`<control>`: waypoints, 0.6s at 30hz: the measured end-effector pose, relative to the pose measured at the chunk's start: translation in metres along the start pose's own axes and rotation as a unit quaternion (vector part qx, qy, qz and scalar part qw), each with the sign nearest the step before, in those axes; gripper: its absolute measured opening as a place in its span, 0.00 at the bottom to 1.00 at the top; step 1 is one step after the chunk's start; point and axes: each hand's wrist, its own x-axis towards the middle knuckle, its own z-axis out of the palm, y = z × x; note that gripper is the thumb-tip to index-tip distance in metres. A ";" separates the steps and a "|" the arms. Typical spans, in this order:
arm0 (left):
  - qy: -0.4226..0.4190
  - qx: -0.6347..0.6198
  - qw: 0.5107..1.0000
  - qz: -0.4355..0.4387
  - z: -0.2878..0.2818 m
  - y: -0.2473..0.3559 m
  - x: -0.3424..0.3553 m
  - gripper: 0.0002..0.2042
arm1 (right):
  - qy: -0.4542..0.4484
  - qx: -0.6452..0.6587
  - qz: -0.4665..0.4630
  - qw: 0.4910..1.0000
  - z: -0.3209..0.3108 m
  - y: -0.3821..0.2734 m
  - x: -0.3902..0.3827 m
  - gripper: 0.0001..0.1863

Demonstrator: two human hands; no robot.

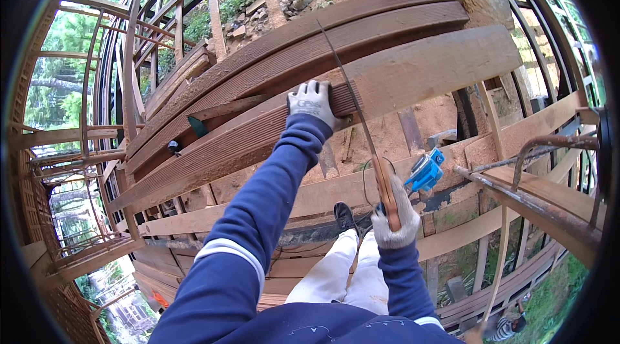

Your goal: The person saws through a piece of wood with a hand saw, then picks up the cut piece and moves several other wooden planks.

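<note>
Leaving open space below its right end, the grooved board [226, 142] slants from lower left to the frame's centre, where the saw [384, 182] crosses that end. The left arm stretches upward, its gloved left hand [313, 104] gripping the board across its width, fingers close together; lower, the right hand [399, 218] wraps round the saw's wooden handle. Lengthwise ribs line the board's reddish-brown face.
</note>
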 end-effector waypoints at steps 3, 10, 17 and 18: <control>0.005 -0.036 0.999 0.009 -0.004 0.000 -0.003 0.45 | 0.001 -0.016 0.068 0.998 -0.032 -0.023 -0.025 0.36; 0.008 -0.062 0.998 0.016 -0.002 -0.007 -0.002 0.45 | 0.103 -0.118 0.197 0.968 -0.077 -0.102 -0.072 0.34; 0.012 -0.061 0.998 0.029 0.000 -0.001 0.006 0.45 | 0.085 -0.087 0.022 0.992 -0.026 -0.054 0.076 0.34; 0.018 -0.059 0.998 0.028 0.000 -0.005 0.006 0.45 | 0.084 -0.104 -0.002 0.991 -0.018 -0.047 0.092 0.35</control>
